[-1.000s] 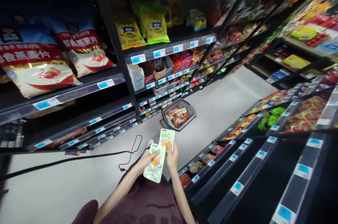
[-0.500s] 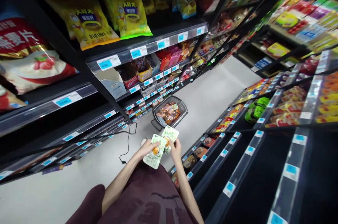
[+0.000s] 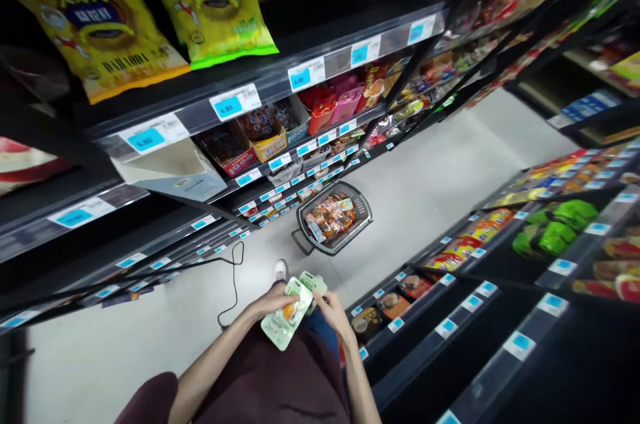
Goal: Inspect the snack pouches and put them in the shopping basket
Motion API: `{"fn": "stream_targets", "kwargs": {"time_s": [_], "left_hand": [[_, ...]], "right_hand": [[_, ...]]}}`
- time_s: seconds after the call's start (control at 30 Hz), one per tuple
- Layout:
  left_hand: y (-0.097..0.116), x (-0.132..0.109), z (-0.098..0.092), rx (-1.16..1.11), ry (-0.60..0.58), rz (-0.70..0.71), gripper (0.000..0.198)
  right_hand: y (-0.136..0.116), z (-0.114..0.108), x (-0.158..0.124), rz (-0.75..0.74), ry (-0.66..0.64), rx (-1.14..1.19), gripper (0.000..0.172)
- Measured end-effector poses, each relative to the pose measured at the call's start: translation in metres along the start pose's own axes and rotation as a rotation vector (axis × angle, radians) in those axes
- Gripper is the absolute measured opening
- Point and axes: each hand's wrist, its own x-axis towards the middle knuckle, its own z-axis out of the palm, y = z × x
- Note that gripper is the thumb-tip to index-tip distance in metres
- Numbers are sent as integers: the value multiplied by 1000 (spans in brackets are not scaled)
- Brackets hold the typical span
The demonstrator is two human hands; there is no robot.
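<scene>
My left hand (image 3: 270, 301) grips a pale green snack packet (image 3: 286, 317) with an orange picture on its front, thumb lying across it. Partly behind that one is a second pale green packet (image 3: 313, 283), pinched at its right side by my right hand (image 3: 333, 309). The two packets overlap in front of my dark shirt. Beyond them on the floor stands a dark shopping basket (image 3: 361, 237) with its handle folded to the near left. Inside lie several orange-brown packaged snacks (image 3: 327, 217) and a small green packet (image 3: 345, 205).
Shelves with yellow snack bags (image 3: 210, 4), open cartons (image 3: 270, 137) and price tags line the left. Lower shelves at right hold green packages (image 3: 555, 227) and red-yellow packs (image 3: 470, 237). A black cable (image 3: 235, 277) trails on the floor (image 3: 425, 177). My shoe (image 3: 281, 269) shows beyond my left hand.
The view has shifted, bringing the left shelf closer. The two packets have drawn together, the right one now further behind the left one. Both hands keep their hold. A shoe now shows more fully.
</scene>
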Motion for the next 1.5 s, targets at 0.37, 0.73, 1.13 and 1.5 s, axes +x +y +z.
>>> {"fn": "stream_targets", "kwargs": {"time_s": [0.37,0.73,1.13,1.5], "left_hand": [[-78,278,-7,59,178,178,47],[-157,495,-132,318,-95,485,44],[-215,581,-268,920,781,316,33],[-212,661,-318,1153,940,178,64]], "right_hand": [[174,-120,217,-123,-116,-21,44],[339,-131,439,-359,34,-72,29],[390,-156,457,-328,197,111,34],[384,-150,461,-336,262,148,46]]}}
